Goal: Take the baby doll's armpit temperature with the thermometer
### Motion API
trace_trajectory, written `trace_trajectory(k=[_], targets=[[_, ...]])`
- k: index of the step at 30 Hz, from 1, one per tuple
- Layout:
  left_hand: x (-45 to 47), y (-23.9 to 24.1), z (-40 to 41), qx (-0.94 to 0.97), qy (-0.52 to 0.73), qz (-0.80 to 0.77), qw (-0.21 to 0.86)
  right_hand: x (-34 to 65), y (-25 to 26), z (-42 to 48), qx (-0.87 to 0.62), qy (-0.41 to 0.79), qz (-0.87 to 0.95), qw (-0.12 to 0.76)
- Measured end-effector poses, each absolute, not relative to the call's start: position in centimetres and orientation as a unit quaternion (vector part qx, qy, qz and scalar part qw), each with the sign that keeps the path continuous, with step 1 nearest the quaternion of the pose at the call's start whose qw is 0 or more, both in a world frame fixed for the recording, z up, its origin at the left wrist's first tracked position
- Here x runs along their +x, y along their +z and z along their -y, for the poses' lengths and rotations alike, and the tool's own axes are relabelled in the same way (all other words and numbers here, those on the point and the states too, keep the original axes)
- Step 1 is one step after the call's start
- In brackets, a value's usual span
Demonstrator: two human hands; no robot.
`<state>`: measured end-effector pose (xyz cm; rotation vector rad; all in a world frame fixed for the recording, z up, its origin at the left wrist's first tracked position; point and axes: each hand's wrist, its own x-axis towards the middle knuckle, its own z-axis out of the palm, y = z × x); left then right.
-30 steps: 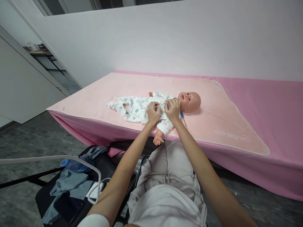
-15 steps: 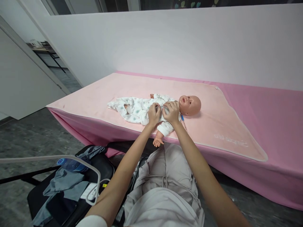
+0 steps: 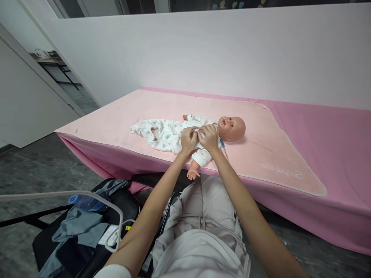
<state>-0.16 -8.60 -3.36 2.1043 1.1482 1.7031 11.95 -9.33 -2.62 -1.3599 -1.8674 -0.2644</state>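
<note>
A baby doll (image 3: 232, 128) lies on its back on the pale pink mat, head to the right. It wears a white baby suit (image 3: 164, 135) with a green print. Over the chest my left hand (image 3: 189, 139) and my right hand (image 3: 209, 138) are close together, fingertips nearly meeting. Both are pinched on a thin white tie (image 3: 196, 130) of the suit, largely hidden by the fingers. The doll's near arm (image 3: 193, 170) sticks out past the table edge below my hands. Beside my right wrist lies a thin blue-and-red item (image 3: 223, 144) whose kind I cannot make out.
The pale pink mat (image 3: 278, 154) lies over a pink cloth (image 3: 342, 154) on the table, against a white wall. At lower left, a black chair (image 3: 124, 204) holds a water bottle (image 3: 89, 202), grey-blue cloth (image 3: 78, 226), a dark phone (image 3: 74, 253) and a white power strip (image 3: 108, 234). A grey hose-like bar (image 3: 58, 194) crosses there.
My fingertips have shifted slightly over the doll's chest, and the white tie between them shows differently. The doll stays in place; the view has moved a little.
</note>
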Motion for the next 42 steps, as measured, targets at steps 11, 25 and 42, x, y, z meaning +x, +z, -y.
trace_trajectory(k=[11, 25, 42], targets=[[-0.1, -3.0, 8.9, 0.71, 0.566, -0.406, 0.102, 11.8, -2.0, 10.2, -0.539, -0.118, 0.73, 0.403], [-0.1, -3.4, 8.6, 0.72, 0.554, -0.411, 0.076, 11.7, -2.1, 10.1, -0.538, -0.12, 0.723, 0.417], [-0.2, -3.0, 8.9, 0.717, 0.56, -0.405, 0.093, 11.8, -2.4, 10.0, -0.516, -0.165, 0.696, 0.471]])
